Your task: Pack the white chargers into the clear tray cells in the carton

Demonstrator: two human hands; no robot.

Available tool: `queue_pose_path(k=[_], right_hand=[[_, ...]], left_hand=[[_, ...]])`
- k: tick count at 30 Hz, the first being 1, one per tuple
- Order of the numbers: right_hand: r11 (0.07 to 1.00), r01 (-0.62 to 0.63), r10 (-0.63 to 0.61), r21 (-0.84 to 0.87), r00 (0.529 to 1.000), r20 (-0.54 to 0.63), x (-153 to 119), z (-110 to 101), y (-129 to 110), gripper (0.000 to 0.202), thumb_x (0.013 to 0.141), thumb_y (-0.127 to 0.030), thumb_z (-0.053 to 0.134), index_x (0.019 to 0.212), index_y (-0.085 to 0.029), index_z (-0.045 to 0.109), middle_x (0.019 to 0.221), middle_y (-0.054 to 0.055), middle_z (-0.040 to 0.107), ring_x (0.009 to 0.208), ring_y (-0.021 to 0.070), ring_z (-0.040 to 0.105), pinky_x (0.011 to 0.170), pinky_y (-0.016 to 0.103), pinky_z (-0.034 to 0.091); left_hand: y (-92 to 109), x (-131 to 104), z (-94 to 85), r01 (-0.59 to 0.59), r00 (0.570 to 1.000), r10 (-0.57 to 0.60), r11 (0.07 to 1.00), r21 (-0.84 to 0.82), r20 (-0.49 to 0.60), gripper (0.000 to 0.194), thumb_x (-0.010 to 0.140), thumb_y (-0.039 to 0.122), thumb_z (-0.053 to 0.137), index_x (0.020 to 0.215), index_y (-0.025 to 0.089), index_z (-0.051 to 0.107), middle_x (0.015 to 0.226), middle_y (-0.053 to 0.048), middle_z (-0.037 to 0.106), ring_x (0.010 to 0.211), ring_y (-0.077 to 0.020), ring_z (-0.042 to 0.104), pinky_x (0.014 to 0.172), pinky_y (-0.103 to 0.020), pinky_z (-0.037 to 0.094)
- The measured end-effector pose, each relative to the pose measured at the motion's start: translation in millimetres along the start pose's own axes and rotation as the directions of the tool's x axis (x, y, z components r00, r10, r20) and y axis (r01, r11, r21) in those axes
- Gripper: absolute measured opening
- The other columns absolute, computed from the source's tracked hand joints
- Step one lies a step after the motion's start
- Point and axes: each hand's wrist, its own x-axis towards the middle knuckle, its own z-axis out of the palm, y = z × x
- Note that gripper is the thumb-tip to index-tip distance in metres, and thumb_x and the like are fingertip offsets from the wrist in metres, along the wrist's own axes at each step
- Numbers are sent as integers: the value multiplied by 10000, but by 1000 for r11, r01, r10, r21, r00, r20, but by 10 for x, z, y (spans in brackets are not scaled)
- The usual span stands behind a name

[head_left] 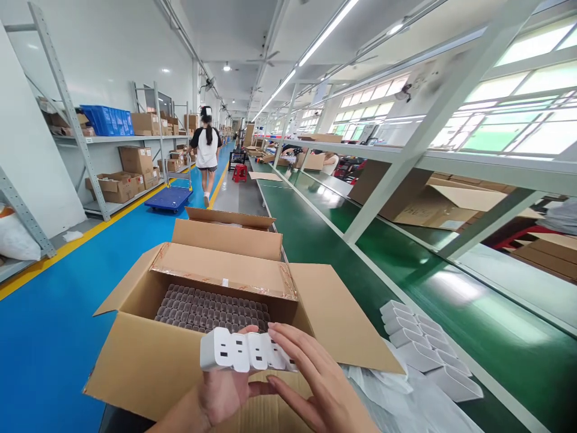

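A row of several white plastic housings (238,351) with small rectangular cut-outs sits above the front of an open cardboard box (148,364). My left hand (225,397) grips the row from below. My right hand (313,376) closes around its right end, fingers over the top and thumb underneath, covering part of the last pieces. Inside the box, many translucent, cup-like pieces (216,310) are packed in tight rows. To the right, more white housings (419,349) lie in two rows on clear plastic film (419,400).
A green conveyor belt (311,225) runs along the right beneath a white frame (396,144). Another open carton (234,237) stands behind the box. On the left, a blue trolley (169,199) and shelves (117,139) flank the blue aisle, where a person (207,150) stands farther off.
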Motion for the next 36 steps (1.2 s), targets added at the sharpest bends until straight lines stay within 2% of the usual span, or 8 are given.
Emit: queue_pose_path(k=[4, 8, 15, 19, 23, 25, 30, 36], right_hand=[[999, -34, 33, 26, 999, 15, -10, -18, 23, 458, 935, -278, 571, 1377, -178, 503, 1163, 120, 712, 1040, 228, 708, 885, 330, 616], [997, -35, 34, 70, 999, 19, -9, -40, 17, 394, 939, -282, 578, 1319, -182, 547, 1142, 114, 713, 999, 209, 716, 858, 287, 615], [1000, -27, 28, 14, 1000, -15, -14, -60, 30, 381, 948, -321, 584, 1303, -181, 577, 1142, 119, 716, 994, 217, 721, 850, 288, 616], [997, -69, 72, 38, 994, -81, 21, -95, -5, 343, 947, -369, 594, 1237, -185, 595, 1083, 116, 726, 937, 209, 725, 808, 288, 618], [992, -105, 113, 75, 988, -108, 31, -73, -3, 347, 959, -460, 563, 1173, -188, 583, 1047, 110, 725, 904, 212, 718, 761, 311, 609], [989, -118, 126, 91, 988, -92, 13, -48, 12, 350, 952, -473, 573, 1162, -193, 570, 1052, 109, 721, 911, 212, 712, 761, 314, 600], [985, -125, 131, 114, 990, -43, -48, 13, 41, 343, 928, -443, 624, 1158, -202, 541, 1072, 109, 708, 932, 208, 699, 772, 311, 580], [979, -139, 146, 147, 988, -40, -52, 28, 39, 358, 920, -419, 638, 1188, -211, 524, 1095, 97, 701, 945, 204, 686, 787, 315, 569]], left_hand=[[39, -31, 70, 22, 994, -17, 998, -53, 106, 624, 777, 661, 654, 1306, 330, 640, 1437, -96, 571, 1346, -393, 475, 1065, -613, 362], [29, -42, 97, 60, 990, -53, 997, -55, 130, 687, 785, 667, 633, 1344, 269, 621, 1401, -150, 595, 1301, -401, 511, 1058, -621, 356], [17, -22, 137, 78, 972, -65, 996, -50, 227, 604, 835, 719, 516, 1301, 358, 651, 1396, -52, 618, 1283, -363, 540, 1096, -604, 330], [-3, 11, 44, 56, 941, -22, 994, -92, 337, 506, 855, 673, 531, 1281, 426, 646, 1426, -2, 594, 1334, -310, 517, 1116, -566, 344], [-11, 71, -72, 63, 911, 0, 988, -138, 413, 451, 861, 576, 582, 1287, 437, 636, 1470, 7, 546, 1365, -275, 505, 1159, -549, 313], [-12, 94, -90, 59, 901, 18, 985, -165, 433, 421, 872, 542, 572, 1269, 428, 652, 1484, 8, 527, 1367, -282, 505, 1163, -564, 307], [-20, 97, -90, 34, 882, 60, 981, -189, 467, 432, 897, 586, 495, 1230, 388, 687, 1488, -18, 524, 1379, -310, 490, 1161, -616, 285], [-22, 129, -123, 62, 879, 31, 982, -179, 475, 444, 881, 597, 502, 1251, 415, 666, 1503, 2, 508, 1392, -309, 473, 1172, -615, 258]])
